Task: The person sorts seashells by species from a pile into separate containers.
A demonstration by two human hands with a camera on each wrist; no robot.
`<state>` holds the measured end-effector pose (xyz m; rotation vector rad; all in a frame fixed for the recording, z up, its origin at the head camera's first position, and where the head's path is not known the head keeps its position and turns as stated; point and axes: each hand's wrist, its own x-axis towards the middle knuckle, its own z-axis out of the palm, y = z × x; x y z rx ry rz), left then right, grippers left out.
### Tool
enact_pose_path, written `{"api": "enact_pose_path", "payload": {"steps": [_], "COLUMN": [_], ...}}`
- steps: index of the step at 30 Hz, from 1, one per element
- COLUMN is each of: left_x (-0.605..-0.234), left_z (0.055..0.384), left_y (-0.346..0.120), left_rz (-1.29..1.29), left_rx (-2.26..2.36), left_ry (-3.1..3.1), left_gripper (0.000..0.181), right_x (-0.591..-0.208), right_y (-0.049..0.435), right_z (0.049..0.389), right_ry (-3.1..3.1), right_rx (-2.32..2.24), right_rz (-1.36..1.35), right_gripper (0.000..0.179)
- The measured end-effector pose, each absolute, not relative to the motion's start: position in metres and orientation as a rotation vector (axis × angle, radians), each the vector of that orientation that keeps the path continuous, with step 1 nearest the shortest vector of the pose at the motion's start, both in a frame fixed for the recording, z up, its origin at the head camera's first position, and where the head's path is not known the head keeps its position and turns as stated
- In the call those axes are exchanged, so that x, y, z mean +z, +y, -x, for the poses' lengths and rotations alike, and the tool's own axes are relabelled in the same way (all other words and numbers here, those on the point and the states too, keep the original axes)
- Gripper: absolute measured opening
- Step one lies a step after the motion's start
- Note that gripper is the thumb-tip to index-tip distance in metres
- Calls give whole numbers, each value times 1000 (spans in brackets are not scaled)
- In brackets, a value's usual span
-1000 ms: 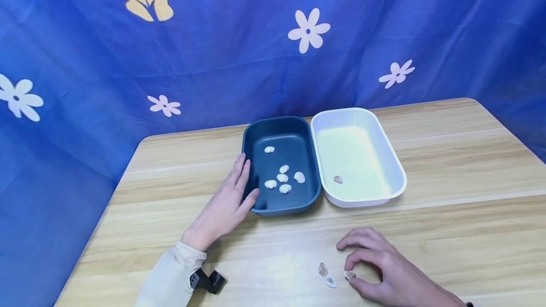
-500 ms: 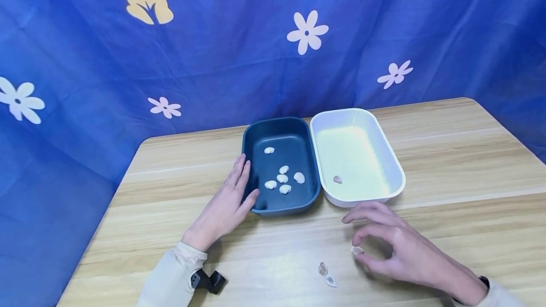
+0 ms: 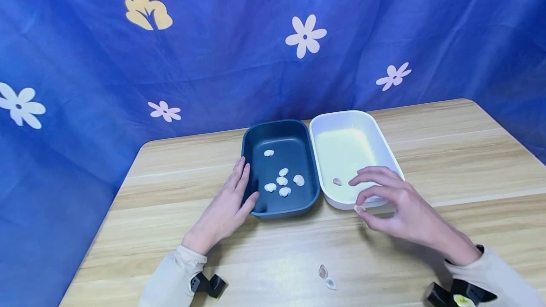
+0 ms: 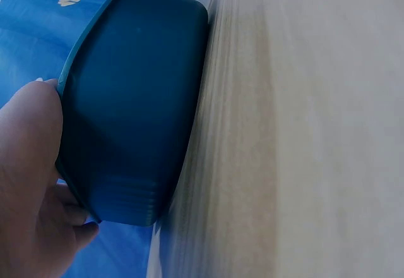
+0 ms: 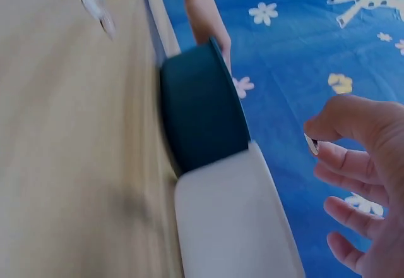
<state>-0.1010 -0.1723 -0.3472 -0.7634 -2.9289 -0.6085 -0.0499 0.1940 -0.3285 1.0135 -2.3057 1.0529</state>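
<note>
My right hand [image 3: 401, 205] pinches a small pale seashell [image 3: 359, 209] between thumb and index finger, over the near rim of the white tray [image 3: 394, 162]. The same seashell [image 5: 311, 144] shows at the fingertips in the right wrist view. With fairly straight fingers, my left hand [image 3: 223, 210] rests on the left rim of the dark blue tray [image 3: 281, 213]. Several white shells [image 3: 282, 181] lie inside that tray. One brownish shell [image 3: 337, 181] lies in the white tray. On the near table are a brownish shell [image 3: 323, 271] and a whitish shell [image 3: 330, 284].
The two trays stand side by side on a wood-grain table [image 3: 170, 169]. Behind the table hangs a blue curtain [image 3: 230, 60] with flower prints. Black wrist devices sit on both sleeves, such as the left device [image 3: 209, 284].
My right hand has picked the shell off the table and carried it up and forward to the white tray's near rim. The left hand stays at the blue tray.
</note>
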Motion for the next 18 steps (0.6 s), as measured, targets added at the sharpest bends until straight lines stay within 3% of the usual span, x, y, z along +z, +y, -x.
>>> {"api": "enact_pose_path", "payload": {"steps": [8, 18], "left_x": [-348, -347], "left_z": [101, 101], "left_y": [-171, -173], "left_rz": [758, 752], "left_rx": [-620, -605], "left_ry": [-2936, -2942], "left_gripper": [69, 69], "right_x": [-332, -336], "right_y": [197, 195], "right_z": [77, 99], "right_ry": [-2407, -2527], "right_rx": [1065, 997], "right_rz": [-899, -833], "right_gripper": [26, 19]}}
